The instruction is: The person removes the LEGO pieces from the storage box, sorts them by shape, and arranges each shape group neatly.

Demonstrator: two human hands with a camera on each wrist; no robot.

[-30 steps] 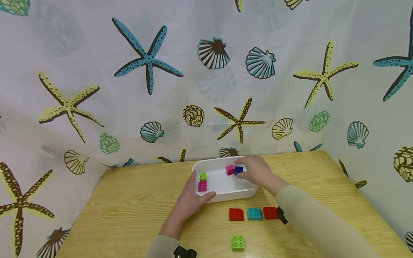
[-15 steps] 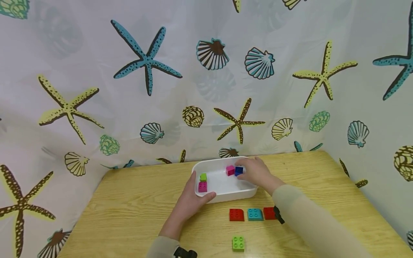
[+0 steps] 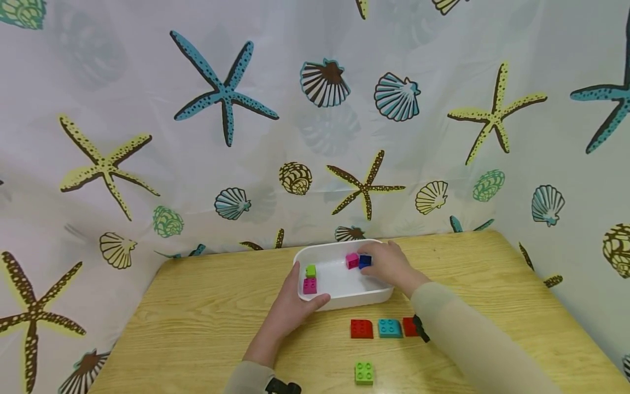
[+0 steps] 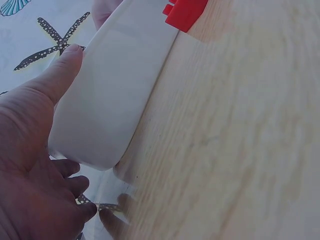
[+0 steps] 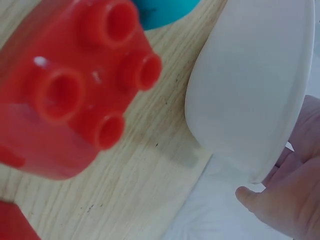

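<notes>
My left hand (image 3: pixel 290 309) grips the white tub's (image 3: pixel 339 300) near corner to steady it, while my right hand (image 3: pixel 391 265) pinches the blue brick (image 3: pixel 365 261) inside.

Left wrist view. We see the left hand (image 4: pixel 35 165) against the rounded end of a white plastic tub (image 4: pixel 115 85), thumb lying along its outer wall, fingers curled beneath its corner. The tub stands on a light wood-grain tabletop (image 4: pixel 240 135). A red plastic brick (image 4: pixel 184 12) shows just beside the tub's far side.
</notes>
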